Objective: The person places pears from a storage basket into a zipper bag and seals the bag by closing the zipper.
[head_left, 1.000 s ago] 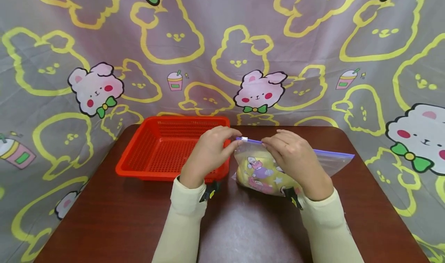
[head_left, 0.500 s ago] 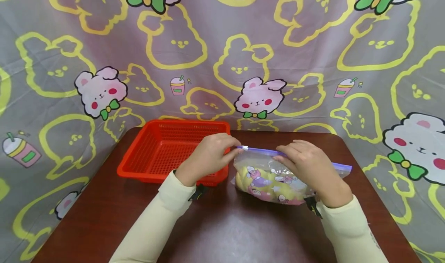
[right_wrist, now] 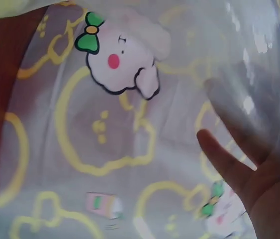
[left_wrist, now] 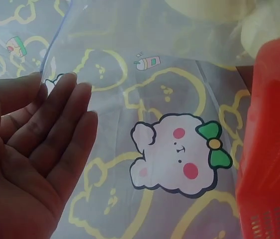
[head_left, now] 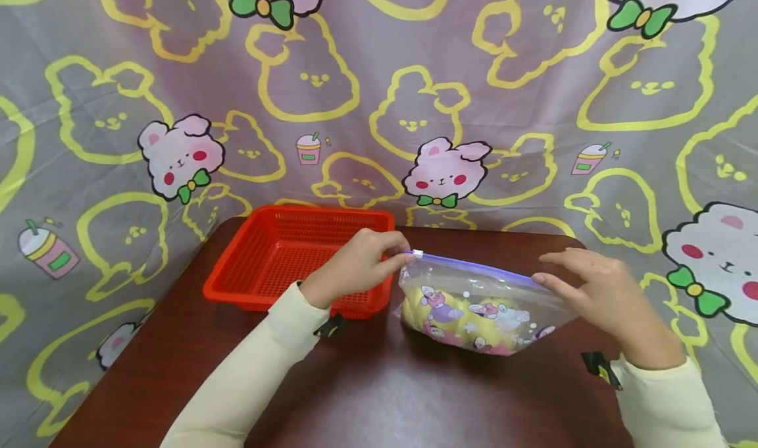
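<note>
A clear zip bag (head_left: 521, 329) printed with pink and purple cartoon figures stands on the table, with soft-looking yellow contents (head_left: 414, 306) whose kind I cannot tell. Along its top runs a purple zip strip (head_left: 474, 266) with a white slider (head_left: 418, 254) at the left end. My left hand (head_left: 364, 264) pinches that left corner between thumb and forefinger; the left wrist view shows its other fingers loosely bent. At the strip's right part, my right hand (head_left: 604, 297) has its thumb by the purple edge. Its fingers are extended and spread behind the film in the right wrist view.
A red perforated plastic basket (head_left: 237, 289) sits on the brown table (head_left: 148, 382), left of the bag and partly behind my left hand. A grey curtain (head_left: 355, 53) with yellow outlines and rabbit faces hangs behind the table and at both sides.
My right hand has moved right along the zip strip toward its right end, and its fingers have spread. The left hand keeps its pinch at the slider corner. More of the bag's front shows.
</note>
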Available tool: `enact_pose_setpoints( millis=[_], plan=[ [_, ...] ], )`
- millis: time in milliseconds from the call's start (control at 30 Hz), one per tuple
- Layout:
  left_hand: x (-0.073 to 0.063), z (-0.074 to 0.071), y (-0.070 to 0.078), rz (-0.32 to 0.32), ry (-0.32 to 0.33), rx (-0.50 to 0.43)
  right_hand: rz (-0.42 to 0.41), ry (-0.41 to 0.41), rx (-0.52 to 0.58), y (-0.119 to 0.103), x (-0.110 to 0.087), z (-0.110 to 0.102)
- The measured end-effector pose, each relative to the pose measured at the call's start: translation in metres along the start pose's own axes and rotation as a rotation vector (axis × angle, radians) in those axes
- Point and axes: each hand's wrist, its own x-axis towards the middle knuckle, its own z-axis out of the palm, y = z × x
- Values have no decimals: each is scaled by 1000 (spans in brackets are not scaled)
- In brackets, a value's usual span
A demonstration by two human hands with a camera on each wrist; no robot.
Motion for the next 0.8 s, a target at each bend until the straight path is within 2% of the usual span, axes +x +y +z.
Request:
enact_pose_setpoints(
  millis=[100,167,300,400,533,700,800],
  plan=[
    [0,-1,-1,-14,4,-56,128,8,128,12,-11,-1],
    [0,-1,-2,-23,8,-90,193,12,256,21,-18,0],
    [-1,3,-6,-44,8,-213,267,-3,488,33,-33,4],
    [-1,7,-11,-76,5,-320,255,-22,583,39,-43,9],
    [-4,12,-17,-121,3,-418,192,-57,687,45,-50,15],
    [-9,16,-19,-150,36,-460,141,-60,799,49,-47,20],
    [-11,14,-13,-189,51,-467,113,-25,895,51,-42,20]
  ],
)
